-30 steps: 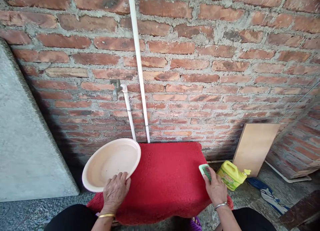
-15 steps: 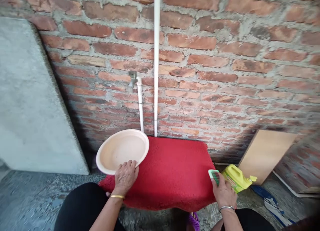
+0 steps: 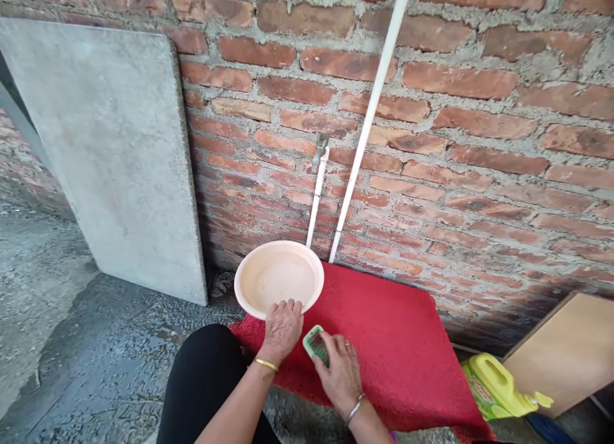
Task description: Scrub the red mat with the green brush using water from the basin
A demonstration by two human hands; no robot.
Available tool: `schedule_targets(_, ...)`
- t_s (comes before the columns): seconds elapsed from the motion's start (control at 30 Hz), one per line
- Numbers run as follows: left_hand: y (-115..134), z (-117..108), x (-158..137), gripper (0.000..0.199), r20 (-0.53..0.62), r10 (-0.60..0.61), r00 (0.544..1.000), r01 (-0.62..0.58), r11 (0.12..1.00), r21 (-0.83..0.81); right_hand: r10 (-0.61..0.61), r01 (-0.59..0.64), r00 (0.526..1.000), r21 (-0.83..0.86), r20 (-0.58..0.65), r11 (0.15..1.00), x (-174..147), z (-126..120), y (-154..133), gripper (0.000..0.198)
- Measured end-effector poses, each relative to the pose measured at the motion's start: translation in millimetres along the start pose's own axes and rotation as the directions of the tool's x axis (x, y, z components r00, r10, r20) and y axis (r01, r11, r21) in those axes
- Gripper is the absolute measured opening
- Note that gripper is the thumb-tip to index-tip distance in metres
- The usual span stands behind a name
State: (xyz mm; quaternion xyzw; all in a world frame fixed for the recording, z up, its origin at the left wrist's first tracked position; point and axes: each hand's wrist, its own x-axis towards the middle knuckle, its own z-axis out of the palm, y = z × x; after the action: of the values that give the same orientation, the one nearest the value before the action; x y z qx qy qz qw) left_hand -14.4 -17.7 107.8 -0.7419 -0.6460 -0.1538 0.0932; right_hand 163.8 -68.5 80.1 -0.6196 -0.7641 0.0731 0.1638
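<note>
My left hand point(image 3: 283, 332) is closed over the near rim of a pale, round plastic basin point(image 3: 278, 271), which sits tilted at the left end of a red cloth point(image 3: 384, 335). The cloth is spread over a low flat surface that it hides. In my right hand point(image 3: 339, 370) is a small green scrubbing brush point(image 3: 315, 345), its dark bristly side partly showing. The right hand is just right of the left one, over the near left part of the cloth, apart from the basin.
A yellow jug point(image 3: 499, 389) lies on its side at the right, by a leaning tan board point(image 3: 563, 348). A tap point(image 3: 320, 153) and a white pipe point(image 3: 367, 124) run up the brick wall. A grey slab point(image 3: 115, 150) leans at the left over wet floor point(image 3: 115, 361).
My right hand has brought the brush from the cloth's right edge leftward, close to the basin. The view has turned left and tilted. My left hand stays on the basin rim.
</note>
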Motion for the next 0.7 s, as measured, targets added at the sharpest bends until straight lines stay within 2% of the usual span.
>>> schedule_targets(0.07, 0.9, -1.5, 0.4, 0.013, -0.007, 0.003, 1.000, -0.003, 1.000, -0.009, -0.037, 0.039, 0.999, -0.049, 0.040, 0.998, 5.6, 1.7, -15.5, 0.046)
schedule_targets(0.13, 1.9, -2.6, 0.8, 0.013, -0.010, -0.001, 1.000, 0.000, 1.000, -0.013, -0.039, 0.043, 0.998, -0.090, 0.049, 0.995, 8.9, 1.2, -11.3, 0.045)
schedule_targets(0.2, 2.2, -2.5, 0.9, 0.013, -0.014, -0.009, 1.000, 0.008, 1.000, -0.018, 0.000, 0.004, 1.000, -0.129, 0.027, 0.992, 10.0, -1.1, 10.0, 0.043)
schedule_targets(0.3, 2.0, 0.8, 0.1, 0.012, -0.068, -0.018, 0.998, 0.015, 0.999, -0.038, 0.105, -0.111, 0.993, -0.164, -0.047, 0.980, 6.8, -7.6, 58.5, 0.043)
schedule_targets(0.37, 3.1, 3.9, -1.3, 0.019, -0.184, -0.025, 0.983, 0.016, 0.999, -0.050, 0.168, -0.180, 0.982, -0.148, -0.089, 0.972, 1.9, -12.7, 89.0, 0.045)
schedule_targets(0.43, 7.1, 6.2, -3.8, 0.026, -0.326, -0.016, 0.945, -0.003, 0.998, -0.058, 0.192, -0.201, 0.976, -0.085, -0.101, 0.976, -3.3, -17.4, 109.1, 0.046)
schedule_targets(0.5, 14.8, 7.5, -8.3, 0.026, -0.431, 0.038, 0.902, -0.076, 0.994, -0.072, 0.174, -0.175, 0.981, 0.005, -0.087, 0.985, -6.3, -21.8, 115.3, 0.047)
schedule_targets(0.57, 25.5, 9.4, -14.9, 0.025, -0.467, 0.133, 0.874, -0.209, 0.971, -0.115, 0.123, -0.119, 0.991, 0.086, -0.053, 0.989, -5.6, -26.5, 108.8, 0.047)
schedule_targets(0.63, 36.5, 14.1, -22.5, 0.031, -0.425, 0.243, 0.872, -0.353, 0.914, -0.201, 0.042, -0.043, 0.999, 0.131, 0.013, 0.990, -1.4, -32.2, 94.5, 0.047)
schedule_targets(0.7, 45.2, 23.2, -28.9, 0.050, -0.298, 0.361, 0.884, -0.447, 0.840, -0.309, -0.048, 0.034, 0.995, 0.148, 0.091, 0.988, 4.3, -38.2, 78.5, 0.046)
